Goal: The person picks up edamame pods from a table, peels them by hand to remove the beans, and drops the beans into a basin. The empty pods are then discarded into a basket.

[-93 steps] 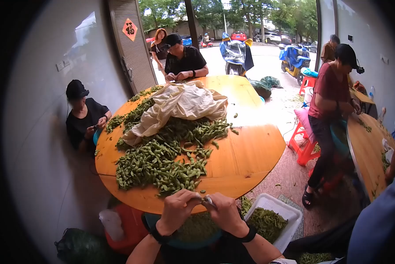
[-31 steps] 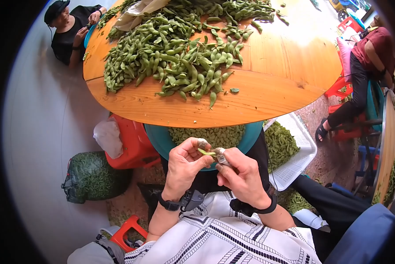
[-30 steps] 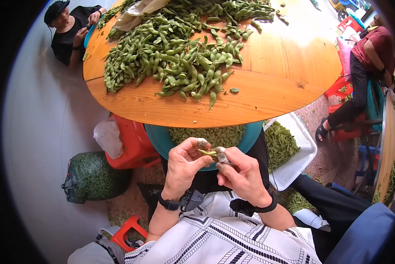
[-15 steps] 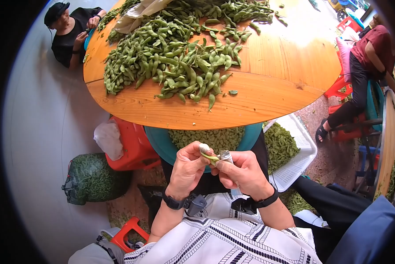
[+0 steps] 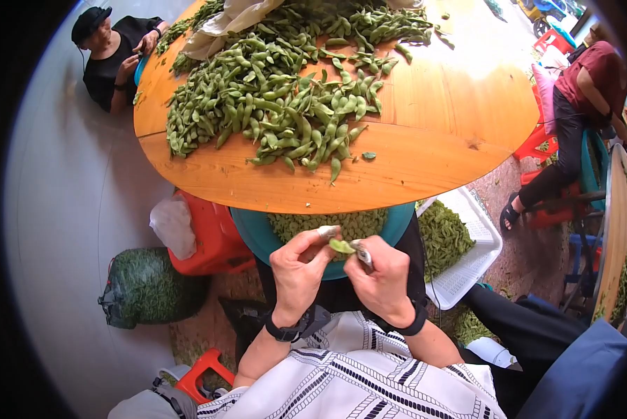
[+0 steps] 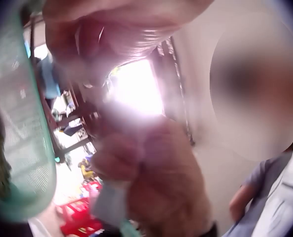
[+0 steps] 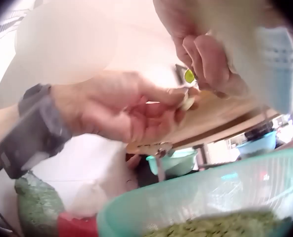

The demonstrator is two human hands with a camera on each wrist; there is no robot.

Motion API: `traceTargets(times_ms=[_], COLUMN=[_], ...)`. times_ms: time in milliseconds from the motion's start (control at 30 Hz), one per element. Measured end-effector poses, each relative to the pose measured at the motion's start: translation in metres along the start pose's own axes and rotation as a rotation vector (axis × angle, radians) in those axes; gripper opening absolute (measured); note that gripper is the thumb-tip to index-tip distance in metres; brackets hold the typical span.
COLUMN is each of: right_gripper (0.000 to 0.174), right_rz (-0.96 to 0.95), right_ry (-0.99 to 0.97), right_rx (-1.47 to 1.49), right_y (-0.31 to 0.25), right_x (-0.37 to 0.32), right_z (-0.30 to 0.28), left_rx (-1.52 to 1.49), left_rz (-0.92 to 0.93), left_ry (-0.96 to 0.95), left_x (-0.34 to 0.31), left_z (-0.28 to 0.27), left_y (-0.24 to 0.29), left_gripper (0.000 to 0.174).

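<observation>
Head view: my left hand (image 5: 296, 269) and right hand (image 5: 382, 279) meet fingertip to fingertip in front of my chest, both pinching one edamame pod (image 5: 341, 246). The pod lies crosswise between them, its long axis running from hand to hand, neither hand nearer. A small metal tip (image 5: 363, 255) shows at my right thumb, and pale tape wraps a left fingertip (image 5: 327, 230). Just beyond my knuckles sits a round teal basin (image 5: 250, 230) of pale shelled beans (image 5: 306, 225). Past it the smooth round wooden table (image 5: 411, 160) carries a heap of fuzzy green pods (image 5: 278, 105). Off my right hand, a white plastic basket (image 5: 484, 244) holds green hulls (image 5: 446, 230). Left wrist view: heavily blurred and backlit. I can make out curled fingers close to the lens and the basin's mesh wall (image 6: 22, 148) to one side, but not the grip. Right wrist view: my left hand (image 7: 121, 108), black band at the wrist, reaches in with its fingers pinched. My right fingers (image 7: 210, 54) curl round the bright green pod (image 7: 189, 75) from above, with the basin rim (image 7: 186, 207) and beans (image 7: 220, 229) directly beneath.
</observation>
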State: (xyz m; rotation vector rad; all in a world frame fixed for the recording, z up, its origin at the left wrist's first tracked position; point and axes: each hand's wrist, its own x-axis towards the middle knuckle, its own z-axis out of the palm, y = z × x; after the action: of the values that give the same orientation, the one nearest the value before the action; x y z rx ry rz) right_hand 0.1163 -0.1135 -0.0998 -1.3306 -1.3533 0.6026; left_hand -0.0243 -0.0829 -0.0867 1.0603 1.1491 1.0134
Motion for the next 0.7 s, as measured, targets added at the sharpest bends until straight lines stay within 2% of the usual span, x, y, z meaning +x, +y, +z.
traceTargets(times_ms=[67,100,200,267,333,400,467,533,667,700], right_gripper=[0.009,0.007,0.008,0.007,0.007,0.008,0.009,0.009,0.01,0.008], right_rz=[0.002,-0.019,0.034,0.096,0.107,0.116,0.171,0.139,0.31,0.301], right_ry=[0.035,0.071,0.17,0.143,0.177,0.21,0.215,0.185,-0.002,-0.025], right_rx=[-0.114,-0.159,-0.553,-0.897,-0.923,-0.946,-0.619,-0.42,0.074,0.144], right_y=[-0.007,-0.008,0.008,0.031,0.039,0.033,0.01,0.001,-0.016,-0.023], right_x=[0.004,0.007,0.005,0.0,-0.005,-0.001,0.005,0.009,0.018,0.023], right_z=[-0.027,-0.042,-0.086,-0.11,-0.12,-0.121,-0.109,-0.097,-0.073,-0.067], left_rx=[0.722,0.78,0.925,0.92,0.927,1.039,1.182,1.16,0.963,0.876], left_rz=[0.498,0.599,0.717,0.779,0.638,0.658,0.63,0.632,0.68,0.701], left_ry=[0.12,0.155,0.169,0.184,0.224,0.221,0.213,0.178,0.106,0.009], left_x=[0.003,0.006,0.018,0.035,0.052,0.068,0.073,0.072,0.06,0.05], left_z=[-0.007,-0.01,-0.004,0.006,0.02,0.024,0.03,0.031,0.023,0.021], left_y=[0.011,0.015,0.05,0.058,0.063,0.06,0.062,0.062,0.057,0.058], left_gripper=[0.031,0.034,0.031,0.027,0.025,0.023,0.024,0.023,0.02,0.019])
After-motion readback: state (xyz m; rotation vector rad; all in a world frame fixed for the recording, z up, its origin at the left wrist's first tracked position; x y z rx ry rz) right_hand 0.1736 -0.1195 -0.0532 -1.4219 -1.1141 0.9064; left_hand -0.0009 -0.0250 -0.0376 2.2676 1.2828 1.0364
